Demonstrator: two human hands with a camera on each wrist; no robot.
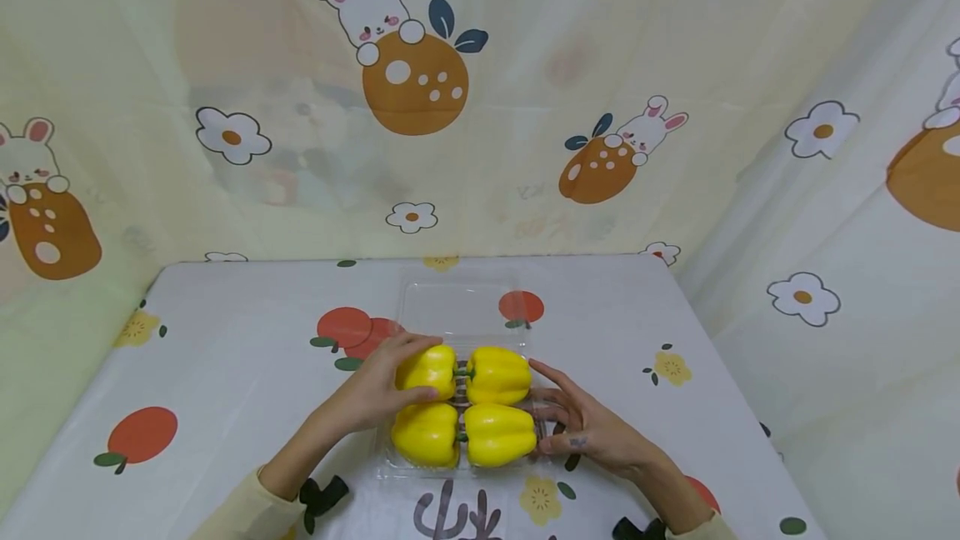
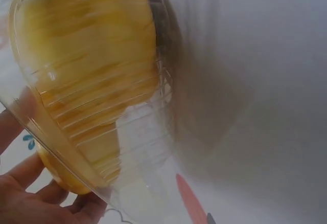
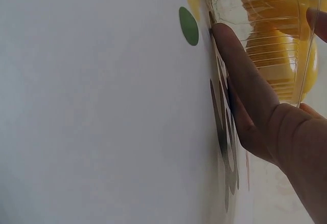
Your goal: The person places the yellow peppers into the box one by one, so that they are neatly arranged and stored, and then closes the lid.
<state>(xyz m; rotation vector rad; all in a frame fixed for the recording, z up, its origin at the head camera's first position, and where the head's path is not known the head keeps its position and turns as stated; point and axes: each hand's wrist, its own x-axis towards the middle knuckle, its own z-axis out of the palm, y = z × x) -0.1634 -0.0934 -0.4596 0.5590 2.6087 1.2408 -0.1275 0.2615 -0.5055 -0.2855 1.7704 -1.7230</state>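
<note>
A clear plastic clamshell box (image 1: 386, 467) lies on the table with its lid (image 1: 450, 307) folded back toward the wall. Inside are yellow bell peppers in two rows, stems turned inward. My left hand (image 1: 382, 382) grips the back-left pepper (image 1: 429, 372), thumb along its front and fingers over its far side. Beside the right wall of the box is my right hand (image 1: 588, 427), its fingers lightly bent along that wall near the front-right pepper (image 1: 501, 436). In the right wrist view, a finger (image 3: 245, 65) lies low against the ribbed plastic side.
A white tablecloth (image 1: 247, 373) printed with fruit and flowers covers the table. Behind it hangs a curtain (image 1: 510, 148) with rabbit prints, and another curtain side (image 1: 862, 357) borders the right. Dark straps (image 1: 322, 497) show at both wrists.
</note>
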